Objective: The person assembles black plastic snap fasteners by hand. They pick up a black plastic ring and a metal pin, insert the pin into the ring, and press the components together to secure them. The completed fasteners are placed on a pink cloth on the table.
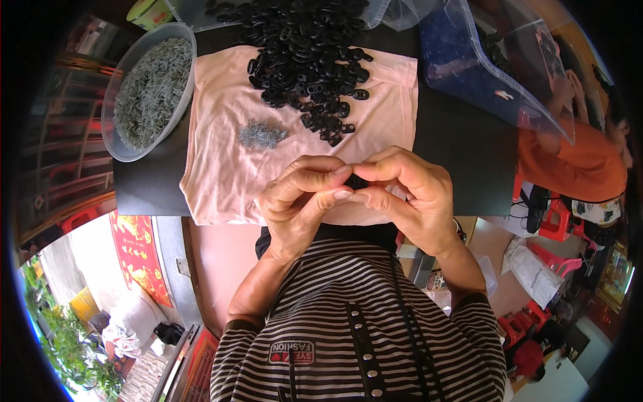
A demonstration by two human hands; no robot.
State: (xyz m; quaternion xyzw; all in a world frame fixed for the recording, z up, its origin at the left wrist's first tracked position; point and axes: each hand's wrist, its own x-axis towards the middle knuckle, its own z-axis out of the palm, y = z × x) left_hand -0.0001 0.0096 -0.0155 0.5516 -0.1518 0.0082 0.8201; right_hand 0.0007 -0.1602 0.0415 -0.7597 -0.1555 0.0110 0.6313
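Observation:
Both hands meet above the near edge of a pale pink cloth (221,167). My left hand (298,191) is closed, thumb and fingers pinching a small black plastic piece (357,181). From the other side my right hand (415,191) pinches the same piece; fingertips hide most of it. Just beyond them lies a small heap of thin metal springs (262,135). A large pile of black plastic cord-lock parts (301,60), many with two holes, spreads over the far side of the cloth.
A round clear tub (136,157) full of similar springs stands at the left on the black table (462,144). A clear plastic bin (450,40) sits at the far right, beside a person in an orange sleeve (559,164). A green tin (149,13) is at the far left.

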